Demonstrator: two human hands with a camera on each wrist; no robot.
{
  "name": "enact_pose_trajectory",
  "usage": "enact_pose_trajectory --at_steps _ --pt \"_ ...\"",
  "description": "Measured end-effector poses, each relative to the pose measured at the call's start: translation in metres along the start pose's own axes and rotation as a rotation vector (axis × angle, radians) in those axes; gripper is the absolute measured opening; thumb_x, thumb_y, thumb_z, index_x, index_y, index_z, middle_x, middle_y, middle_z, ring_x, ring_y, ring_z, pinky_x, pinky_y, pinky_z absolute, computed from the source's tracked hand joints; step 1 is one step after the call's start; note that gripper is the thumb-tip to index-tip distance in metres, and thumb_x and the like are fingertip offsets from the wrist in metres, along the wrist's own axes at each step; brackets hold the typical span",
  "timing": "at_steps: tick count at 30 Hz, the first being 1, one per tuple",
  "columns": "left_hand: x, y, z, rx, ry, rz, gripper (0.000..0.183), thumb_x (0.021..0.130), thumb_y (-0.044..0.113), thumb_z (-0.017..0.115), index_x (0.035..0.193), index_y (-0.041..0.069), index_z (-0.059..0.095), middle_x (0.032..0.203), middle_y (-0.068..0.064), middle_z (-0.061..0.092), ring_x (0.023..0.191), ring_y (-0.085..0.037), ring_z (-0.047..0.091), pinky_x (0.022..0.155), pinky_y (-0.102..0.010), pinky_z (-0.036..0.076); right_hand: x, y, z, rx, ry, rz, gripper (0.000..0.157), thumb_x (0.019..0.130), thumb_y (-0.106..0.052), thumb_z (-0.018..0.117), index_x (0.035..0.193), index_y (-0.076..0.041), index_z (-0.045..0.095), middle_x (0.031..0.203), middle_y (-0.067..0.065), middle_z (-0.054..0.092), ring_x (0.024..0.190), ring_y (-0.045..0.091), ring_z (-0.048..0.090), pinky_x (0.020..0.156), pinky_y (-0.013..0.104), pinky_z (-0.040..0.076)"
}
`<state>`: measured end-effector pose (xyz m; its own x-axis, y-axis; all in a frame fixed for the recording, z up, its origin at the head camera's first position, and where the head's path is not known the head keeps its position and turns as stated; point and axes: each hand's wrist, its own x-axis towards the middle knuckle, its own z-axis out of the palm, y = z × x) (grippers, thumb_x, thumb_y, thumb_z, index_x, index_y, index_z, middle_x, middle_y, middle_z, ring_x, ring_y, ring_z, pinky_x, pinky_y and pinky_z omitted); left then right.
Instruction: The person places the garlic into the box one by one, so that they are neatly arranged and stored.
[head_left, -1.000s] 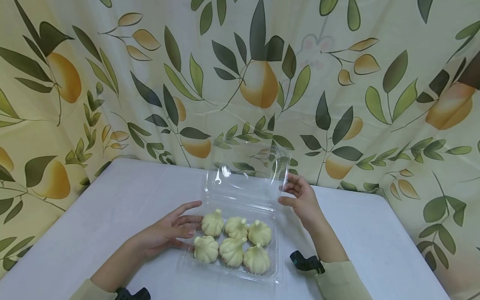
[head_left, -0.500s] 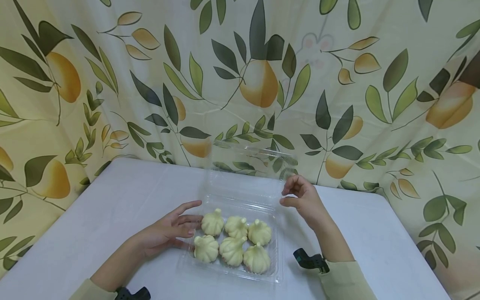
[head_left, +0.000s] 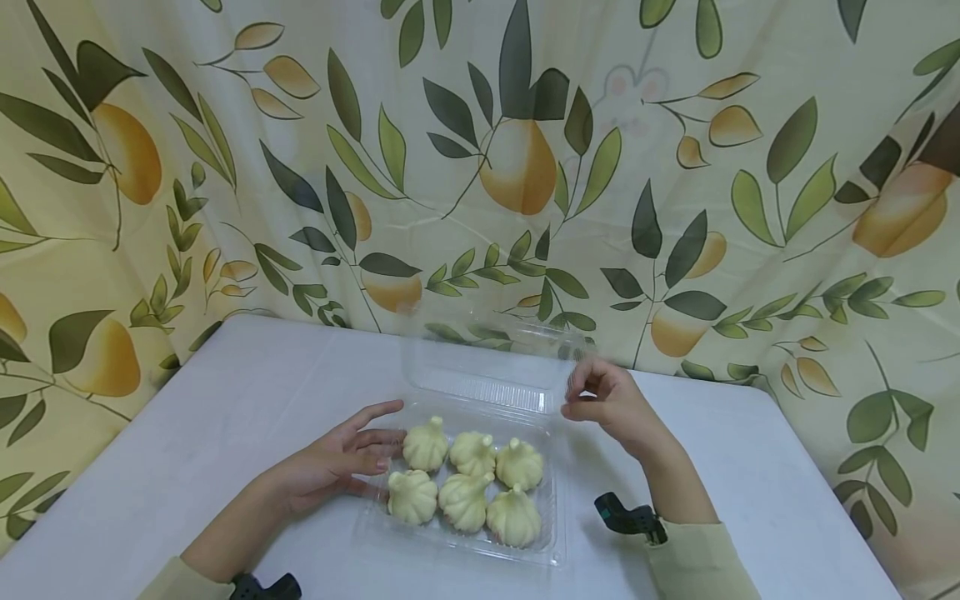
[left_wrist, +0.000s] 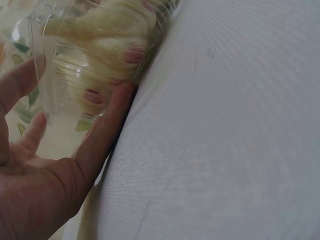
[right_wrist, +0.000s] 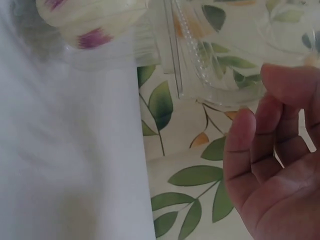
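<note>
A clear plastic clamshell box sits on the table with its lid raised and leaning back. Several pale garlic bulbs fill it in two rows, purple streaks showing low on the garlic bulbs in the left wrist view. My left hand rests against the box's left side, fingers spread and fairly straight. At the lid's right edge, my right hand pinches the rim between thumb and curled fingers. In the right wrist view, this hand is beside the lid's corner.
A white cloth covers the table. Behind it hangs a curtain printed with fruit and leaves, close to the raised lid. Black wrist devices show near both sleeves, such as the right device.
The lid has tipped farther back and lower. My right hand has moved with it, slightly to the right and down. The left hand, base and garlic bulbs have stayed put.
</note>
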<state>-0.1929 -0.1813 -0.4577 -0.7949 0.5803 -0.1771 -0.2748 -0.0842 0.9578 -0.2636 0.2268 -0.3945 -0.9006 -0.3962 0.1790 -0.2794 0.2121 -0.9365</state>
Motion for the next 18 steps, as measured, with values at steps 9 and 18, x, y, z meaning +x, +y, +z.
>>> enact_pose_trajectory --at_steps 9,18 --pt "0.001 -0.001 -0.002 0.008 0.011 -0.015 0.079 0.096 0.006 0.061 0.160 0.026 0.017 0.158 -0.024 0.027 0.141 -0.033 0.041 0.094 -0.056 0.051 -0.003 -0.002 -0.007 -0.057 -0.113 0.005 0.018 0.075 0.010 0.075 0.088 0.004 0.063 0.085 0.002 0.064 0.079 0.014 0.061 0.070 0.030 0.055" --pt "0.001 -0.001 -0.002 0.005 0.005 -0.012 0.079 0.096 0.006 0.062 0.159 0.027 0.018 0.158 -0.022 0.029 0.140 -0.032 0.041 0.093 -0.056 0.051 -0.007 -0.001 -0.015 -0.012 -0.359 -0.015 0.017 0.079 0.012 0.070 0.080 -0.004 0.063 0.087 0.000 0.063 0.079 0.014 0.061 0.069 0.029 0.056"
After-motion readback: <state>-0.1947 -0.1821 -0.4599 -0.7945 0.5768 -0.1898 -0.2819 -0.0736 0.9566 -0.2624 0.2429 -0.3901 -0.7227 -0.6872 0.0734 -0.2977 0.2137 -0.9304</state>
